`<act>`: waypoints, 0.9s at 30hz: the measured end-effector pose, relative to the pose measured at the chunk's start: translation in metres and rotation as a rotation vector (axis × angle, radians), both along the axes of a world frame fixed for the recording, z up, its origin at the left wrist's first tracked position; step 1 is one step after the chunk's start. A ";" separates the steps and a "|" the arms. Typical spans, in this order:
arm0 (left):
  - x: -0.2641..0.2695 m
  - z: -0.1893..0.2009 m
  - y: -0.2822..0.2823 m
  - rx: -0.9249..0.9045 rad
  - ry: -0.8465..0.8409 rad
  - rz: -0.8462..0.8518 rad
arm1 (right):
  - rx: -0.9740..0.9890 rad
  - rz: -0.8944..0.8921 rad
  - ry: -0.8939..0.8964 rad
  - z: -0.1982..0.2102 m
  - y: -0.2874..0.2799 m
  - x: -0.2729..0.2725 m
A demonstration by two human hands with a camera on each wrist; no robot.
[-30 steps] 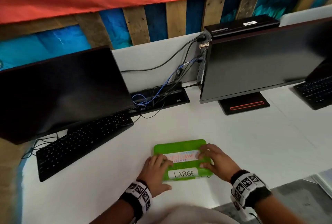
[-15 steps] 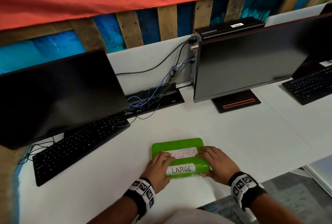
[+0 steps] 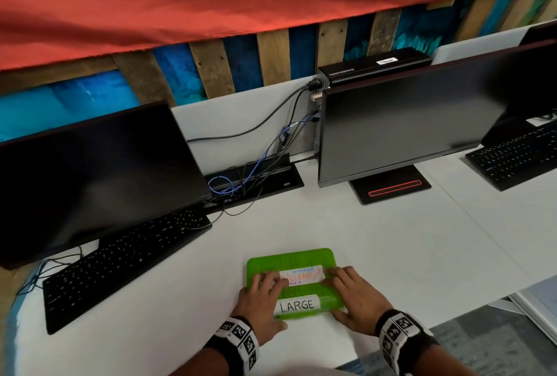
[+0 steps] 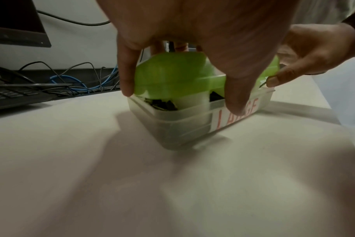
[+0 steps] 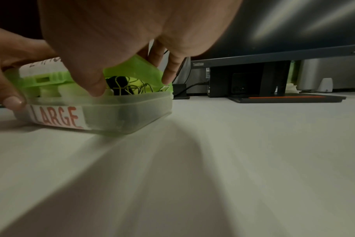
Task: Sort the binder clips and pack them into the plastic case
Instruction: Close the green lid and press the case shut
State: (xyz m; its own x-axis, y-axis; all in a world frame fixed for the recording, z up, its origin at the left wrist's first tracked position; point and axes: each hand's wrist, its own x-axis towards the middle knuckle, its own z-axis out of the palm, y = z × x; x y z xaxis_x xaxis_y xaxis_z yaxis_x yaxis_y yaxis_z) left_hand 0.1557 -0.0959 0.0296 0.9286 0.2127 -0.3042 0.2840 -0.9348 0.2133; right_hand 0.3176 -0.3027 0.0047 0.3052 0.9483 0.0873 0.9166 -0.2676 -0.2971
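A: Nearest item, at 6 o'clock in the head view: the plastic case [image 3: 327, 303], resting on the white surface [image 3: 391, 243], green lid [image 3: 291, 259] on top, a "LARGE" label [image 3: 297, 305] on the near lid edge.

B: Fingers?

A: Left hand [image 3: 259, 303] at the case's 9 o'clock end, fingers [image 3: 265, 280] spread flat on the lid, thumb down at the front rim. Right hand [image 3: 358, 297] at the 3 o'clock end, fingers [image 3: 342, 273] likewise extended over the lid. Neither hand curled round anything; both press, not grasp.

B: Lid seated?

A: Not fully. Right wrist view shows a gap between lid and clear base; black binder clips [image 5: 121, 87] with wire handles visible inside. Left wrist view shows more dark clips [image 4: 162, 104] in the corner compartment.

B: Farther out?

A: Black keyboard [image 3: 120, 261] at 10 o'clock, left monitor [image 3: 90, 173] behind it, cables [image 3: 241, 177] at 12, right monitor [image 3: 407, 128] at 1 o'clock.
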 end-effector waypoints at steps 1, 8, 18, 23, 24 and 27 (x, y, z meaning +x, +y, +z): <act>0.000 0.000 0.000 -0.001 0.002 0.002 | -0.004 -0.008 0.013 0.001 0.001 0.000; -0.001 -0.006 -0.004 0.005 0.055 0.002 | -0.072 -0.022 0.002 -0.006 0.002 0.006; -0.001 -0.006 -0.006 0.048 0.113 -0.005 | -0.036 0.118 -0.246 -0.048 -0.016 0.001; -0.003 -0.007 -0.007 0.153 0.218 -0.098 | -0.070 0.171 -0.260 -0.042 -0.010 0.004; -0.005 -0.008 -0.007 0.167 0.235 -0.091 | -0.082 0.173 -0.273 -0.041 -0.009 0.004; -0.005 -0.013 -0.004 0.107 0.203 -0.136 | -0.103 0.167 -0.258 -0.041 -0.008 0.006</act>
